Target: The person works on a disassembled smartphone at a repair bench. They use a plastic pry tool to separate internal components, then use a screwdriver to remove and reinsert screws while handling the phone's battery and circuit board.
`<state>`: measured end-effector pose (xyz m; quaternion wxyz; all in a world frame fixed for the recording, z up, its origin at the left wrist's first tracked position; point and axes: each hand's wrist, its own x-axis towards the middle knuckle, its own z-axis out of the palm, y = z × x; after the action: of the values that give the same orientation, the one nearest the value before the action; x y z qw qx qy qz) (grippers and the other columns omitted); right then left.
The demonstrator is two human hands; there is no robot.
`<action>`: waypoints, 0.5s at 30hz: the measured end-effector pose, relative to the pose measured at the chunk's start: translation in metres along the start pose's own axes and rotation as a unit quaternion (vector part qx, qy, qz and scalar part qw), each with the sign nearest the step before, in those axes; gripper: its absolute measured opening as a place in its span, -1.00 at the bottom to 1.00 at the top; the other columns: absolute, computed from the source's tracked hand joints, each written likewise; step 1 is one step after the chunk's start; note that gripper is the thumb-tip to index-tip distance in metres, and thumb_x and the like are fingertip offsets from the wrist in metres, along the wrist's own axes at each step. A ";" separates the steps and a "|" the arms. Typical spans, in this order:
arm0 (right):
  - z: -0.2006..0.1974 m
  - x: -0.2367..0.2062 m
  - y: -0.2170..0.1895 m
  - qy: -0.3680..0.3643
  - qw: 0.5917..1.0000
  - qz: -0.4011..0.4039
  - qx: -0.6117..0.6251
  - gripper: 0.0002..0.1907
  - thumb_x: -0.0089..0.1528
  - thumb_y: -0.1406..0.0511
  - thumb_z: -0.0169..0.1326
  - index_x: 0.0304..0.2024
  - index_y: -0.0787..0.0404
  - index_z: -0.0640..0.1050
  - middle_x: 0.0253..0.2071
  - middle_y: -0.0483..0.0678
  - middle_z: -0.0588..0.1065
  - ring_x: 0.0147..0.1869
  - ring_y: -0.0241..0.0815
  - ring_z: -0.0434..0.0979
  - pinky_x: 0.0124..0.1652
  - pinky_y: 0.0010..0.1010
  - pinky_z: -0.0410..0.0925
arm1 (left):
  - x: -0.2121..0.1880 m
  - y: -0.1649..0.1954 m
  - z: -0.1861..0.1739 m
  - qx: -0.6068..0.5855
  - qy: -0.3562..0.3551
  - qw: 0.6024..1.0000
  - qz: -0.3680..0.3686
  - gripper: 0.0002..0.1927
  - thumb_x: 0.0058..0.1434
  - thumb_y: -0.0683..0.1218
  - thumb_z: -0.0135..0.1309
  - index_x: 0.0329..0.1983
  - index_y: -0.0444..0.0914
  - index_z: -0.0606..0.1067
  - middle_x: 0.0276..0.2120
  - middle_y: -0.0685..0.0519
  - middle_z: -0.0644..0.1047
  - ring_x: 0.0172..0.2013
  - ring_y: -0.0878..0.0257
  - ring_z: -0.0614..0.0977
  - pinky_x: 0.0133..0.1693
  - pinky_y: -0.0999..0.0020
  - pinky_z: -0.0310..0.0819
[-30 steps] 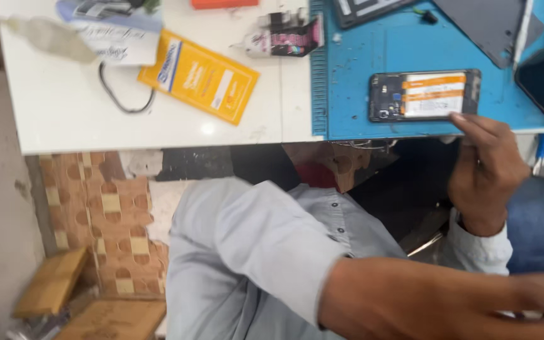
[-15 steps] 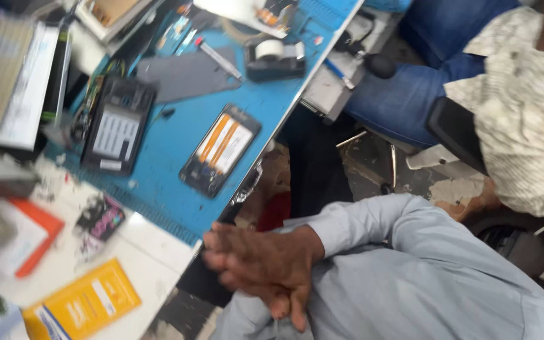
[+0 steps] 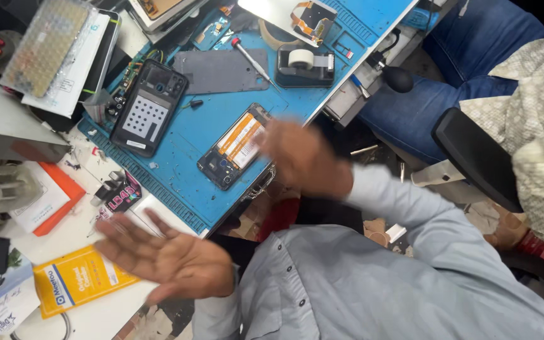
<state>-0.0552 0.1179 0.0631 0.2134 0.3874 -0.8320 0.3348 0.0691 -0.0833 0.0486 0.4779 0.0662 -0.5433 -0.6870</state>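
Blue mat [image 3: 184,141] holds an opened phone [image 3: 234,148] just beside the blurry right hand [image 3: 303,157]; its grip's unclear. Left hand [image 3: 171,258] open, empty, above a yellow packet [image 3: 73,283].

Holds left hand [image 3: 171,258] flat and empty, palm up, fingers spread, below-left of opened phone [image 3: 234,150]. Places right hand [image 3: 303,157] just right of it, motion-blurred, grip unreadable.

A phone repair workshop: a blue work mat [image 3: 184,135] at centre carries an opened phone [image 3: 234,148], a screwdriver [image 3: 250,58] and a tape dispenser [image 3: 305,66].
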 end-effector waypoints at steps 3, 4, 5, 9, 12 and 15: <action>-0.009 0.035 0.052 0.011 0.982 0.045 -0.181 -0.71 0.38 0.28 0.20 0.08 0.32 0.57 0.01 0.12 0.52 0.21 0.07 0.43 0.17 -0.10 0.29 | 0.008 0.000 -0.011 0.026 0.036 0.999 0.016 -0.12 0.52 0.45 -0.31 0.59 -0.26 0.00 0.56 -0.13 0.12 0.48 0.09 0.23 0.43 0.17 0.20; -0.008 0.045 0.062 -0.006 0.977 0.041 -0.207 -0.72 0.38 0.27 0.20 0.06 0.31 0.58 -0.01 0.09 0.52 0.23 0.05 0.42 0.22 -0.08 0.25 | 0.010 -0.001 -0.014 0.034 0.038 0.999 0.017 -0.13 0.52 0.45 -0.30 0.59 -0.26 0.01 0.55 -0.13 0.15 0.46 0.09 0.25 0.42 0.17 0.22; -0.005 0.054 0.069 -0.023 0.972 0.037 -0.233 -0.72 0.38 0.25 0.20 0.05 0.30 0.58 -0.03 0.06 0.52 0.24 0.03 0.40 0.26 -0.06 0.22 | 0.011 -0.002 -0.017 0.041 0.041 0.998 0.018 -0.13 0.52 0.45 -0.28 0.58 -0.26 0.03 0.53 -0.14 0.18 0.45 0.09 0.27 0.40 0.18 0.24; 0.013 0.070 0.083 -0.130 0.948 0.073 -0.283 -0.71 0.30 0.21 0.22 -0.10 0.32 0.60 -0.13 0.07 0.52 0.18 0.06 0.40 0.23 -0.01 0.17 | 0.013 -0.007 -0.034 0.078 0.019 0.997 -0.006 -0.09 0.48 0.45 -0.18 0.59 -0.27 0.04 0.46 -0.16 0.25 0.46 0.06 0.28 0.36 0.19 0.27; 0.021 0.069 0.095 -0.107 0.955 0.054 -0.273 -0.76 0.29 0.27 0.22 -0.05 0.27 0.61 -0.10 0.07 0.52 0.15 0.06 0.40 0.21 0.01 0.16 | 0.015 -0.012 -0.047 0.078 0.033 0.996 -0.021 -0.05 0.44 0.44 -0.10 0.58 -0.31 0.06 0.41 -0.17 0.28 0.44 0.05 0.30 0.35 0.20 0.27; 0.023 0.073 0.102 -0.145 0.956 0.077 -0.245 -0.77 0.32 0.28 0.21 -0.03 0.28 0.61 -0.12 0.08 0.52 0.15 0.09 0.39 0.19 0.03 0.17 | 0.020 -0.019 -0.052 0.086 0.032 0.996 -0.019 -0.10 0.44 0.41 -0.06 0.48 -0.36 0.11 0.36 -0.16 0.32 0.37 0.07 0.33 0.33 0.18 0.27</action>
<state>-0.1818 0.1132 0.0520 0.1525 0.3021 -0.9379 0.0766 0.0791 -0.1346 0.0212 0.4743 0.1395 -0.5833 -0.6445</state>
